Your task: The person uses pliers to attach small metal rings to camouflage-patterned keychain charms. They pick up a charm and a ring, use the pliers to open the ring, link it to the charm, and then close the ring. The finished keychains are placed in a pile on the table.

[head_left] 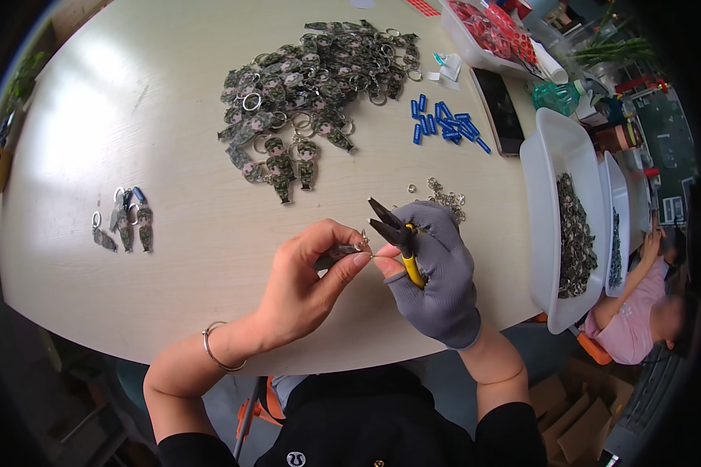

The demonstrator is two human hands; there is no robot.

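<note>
My bare left hand (296, 284) pinches a camouflage figure keychain (332, 255) between thumb and fingers, its metal end pointing up. My right hand (448, 272) wears a grey glove with bare fingertips and grips pliers (391, 224) with yellow handles. Their dark jaws stand apart and point up and left, with nothing visible between them. The bare fingertips of my right hand meet the keychain's end beside my left thumb; any small part pinched there is too small to make out. Beyond my right hand lies a scatter of small metal rings (448, 201).
A heap of camouflage keychains (311, 78) covers the far middle. Small blue cylinders (448, 123) lie near a phone (497, 109). Several finished-looking keychains (125, 222) rest at left. White bins (544, 233) line the right edge; a person in pink (631, 331) sits beyond.
</note>
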